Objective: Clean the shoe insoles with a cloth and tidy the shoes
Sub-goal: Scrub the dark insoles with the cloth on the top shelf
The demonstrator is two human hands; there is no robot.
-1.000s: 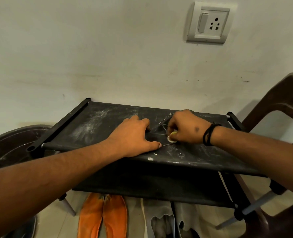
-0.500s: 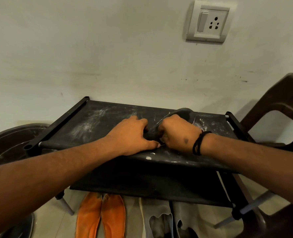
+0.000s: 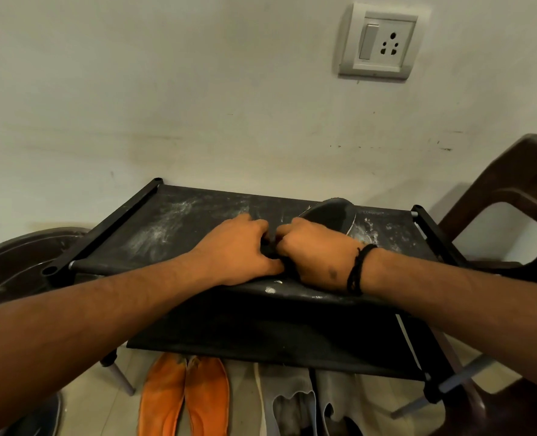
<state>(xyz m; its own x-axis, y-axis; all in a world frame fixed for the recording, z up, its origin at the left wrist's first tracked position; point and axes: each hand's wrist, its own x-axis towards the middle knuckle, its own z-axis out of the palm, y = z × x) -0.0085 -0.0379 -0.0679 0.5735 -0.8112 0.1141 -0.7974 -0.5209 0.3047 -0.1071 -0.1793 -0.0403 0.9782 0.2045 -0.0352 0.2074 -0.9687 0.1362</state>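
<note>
A dark insole (image 3: 330,212) lies on the dusty top shelf of a black shoe rack (image 3: 166,228), its far end curling up off the fabric. My left hand (image 3: 238,250) and my right hand (image 3: 317,253) meet knuckle to knuckle over its near end. The fingers of both are curled down onto it and grip it. No cloth shows; anything under my right palm is hidden. A black thread band circles my right wrist.
Under the rack, a pair of orange shoes (image 3: 182,398) and grey shoes (image 3: 295,401) stand on the floor. A brown plastic chair (image 3: 512,190) is close on the right, a dark round tub (image 3: 15,262) on the left. A wall socket (image 3: 377,42) sits above.
My right hand has slid toward me and to the left against my left hand. The pale cloth bit under it is no longer visible. The insole's far end has lifted.
</note>
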